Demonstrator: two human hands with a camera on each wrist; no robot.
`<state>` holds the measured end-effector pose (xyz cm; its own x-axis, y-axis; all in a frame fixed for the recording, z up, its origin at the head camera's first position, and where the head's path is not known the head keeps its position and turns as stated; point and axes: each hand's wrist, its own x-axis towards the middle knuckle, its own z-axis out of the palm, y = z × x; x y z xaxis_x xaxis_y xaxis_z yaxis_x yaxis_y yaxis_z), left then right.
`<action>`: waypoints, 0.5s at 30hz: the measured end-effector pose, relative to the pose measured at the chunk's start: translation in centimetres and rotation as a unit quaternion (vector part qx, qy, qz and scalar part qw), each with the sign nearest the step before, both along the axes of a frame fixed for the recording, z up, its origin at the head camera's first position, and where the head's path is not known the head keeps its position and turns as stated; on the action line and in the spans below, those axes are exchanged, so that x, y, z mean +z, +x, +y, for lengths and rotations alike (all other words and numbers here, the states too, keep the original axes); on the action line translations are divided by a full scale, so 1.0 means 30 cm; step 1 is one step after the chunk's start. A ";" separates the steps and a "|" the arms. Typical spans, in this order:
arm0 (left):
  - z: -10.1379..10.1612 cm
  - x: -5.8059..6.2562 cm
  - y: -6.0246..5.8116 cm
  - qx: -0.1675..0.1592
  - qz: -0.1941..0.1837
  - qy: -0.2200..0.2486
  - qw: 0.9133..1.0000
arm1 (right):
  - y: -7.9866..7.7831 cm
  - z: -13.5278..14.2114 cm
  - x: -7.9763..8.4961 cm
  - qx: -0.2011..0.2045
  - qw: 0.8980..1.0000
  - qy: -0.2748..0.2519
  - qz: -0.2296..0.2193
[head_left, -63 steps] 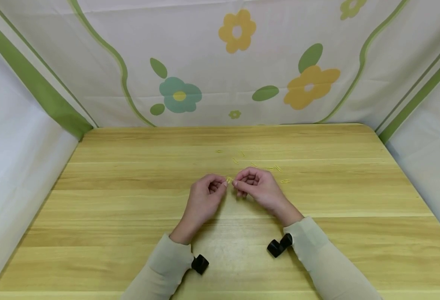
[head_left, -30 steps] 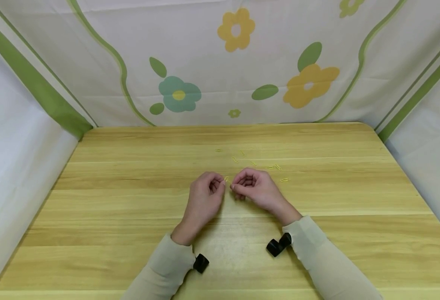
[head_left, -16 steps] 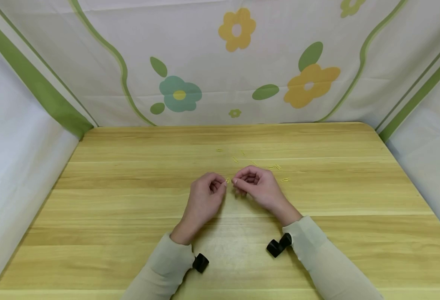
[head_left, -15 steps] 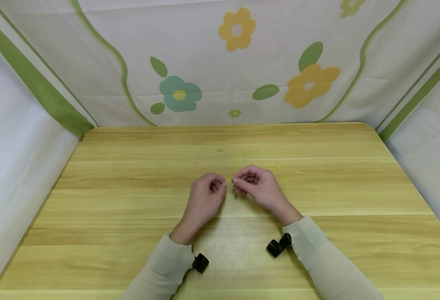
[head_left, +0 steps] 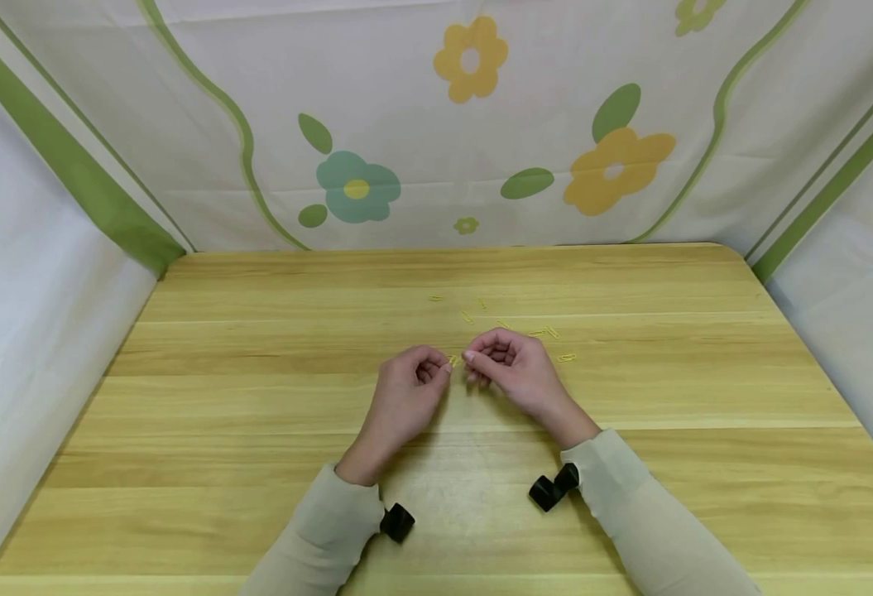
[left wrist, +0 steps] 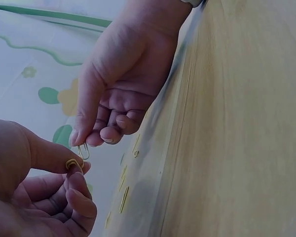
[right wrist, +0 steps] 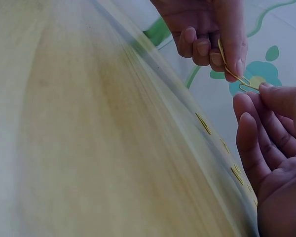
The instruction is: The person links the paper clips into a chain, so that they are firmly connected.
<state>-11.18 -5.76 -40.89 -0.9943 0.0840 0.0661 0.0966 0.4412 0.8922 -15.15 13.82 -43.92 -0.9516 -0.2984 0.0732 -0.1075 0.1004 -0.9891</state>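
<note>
In the head view, my left hand (head_left: pixel 405 399) and my right hand (head_left: pixel 516 372) meet fingertip to fingertip above the wooden table. Thumb and forefinger of the left hand pinch a yellow paper clip (left wrist: pixel 74 163), and a length of yellow wire (right wrist: pixel 222 52) hangs from that grip in the right wrist view. A second paper clip (left wrist: pixel 85 151) is pinched by the right hand's thumb and forefinger. The two clips meet or overlap between the fingertips; whether they are linked I cannot tell.
Several loose yellow paper clips, such as one paper clip (head_left: pixel 567 358) on the right and another paper clip (head_left: pixel 436 298) farther back, lie beyond the hands on the wooden table (head_left: pixel 220 463). A flowered curtain (head_left: pixel 421 124) rises behind the table's far edge.
A second ago the fingertips were slightly farther left, with the right hand a little lower. Both hands have shifted slightly right, and the pinches stay much the same. The loose clips have not moved.
</note>
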 end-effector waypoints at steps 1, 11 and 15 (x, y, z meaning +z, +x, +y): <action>-0.001 -0.001 0.000 -0.001 0.000 0.000 1.000 | 0.000 0.000 0.000 0.000 1.000 0.000 0.001; 0.004 0.006 0.000 0.003 -0.014 0.004 1.000 | -0.001 -0.001 -0.001 0.002 1.000 -0.001 0.003; 0.003 0.009 -0.001 0.011 -0.026 0.008 1.000 | -0.001 -0.002 -0.001 0.000 1.000 0.002 0.004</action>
